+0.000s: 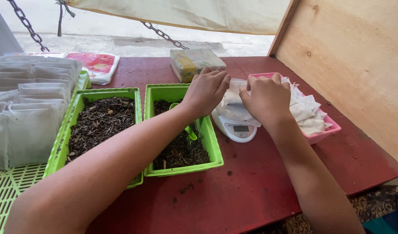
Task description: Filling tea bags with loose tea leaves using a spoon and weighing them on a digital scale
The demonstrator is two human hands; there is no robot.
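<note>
- Both hands meet over a small white kitchen scale (236,125) on the red bench (251,182); the left hand (206,90) and the right hand (266,96) each pinch an edge of a white filter bag (232,104) that lies on the scale, fingers curled closed on the fabric.
- Just behind the right hand, a pink tray (322,134) holds a loose heap of more white bags (307,110).
- Under the left forearm sits a green tray (212,149) of dark dried leaves, with a green scoop (188,130) lying in the leaves.
- Beside it to the left is a second green tray (60,147), also filled with dark dried leaves.
- Further left, rows of filled white bags (30,108) lie stacked on a green slatted crate (10,190).
- At the back of the bench are a clear wrapped packet (194,63) and a red and white packet (95,65).
- Wooden board (350,65) stands along the right side; chains (28,26) hang at the back.
</note>
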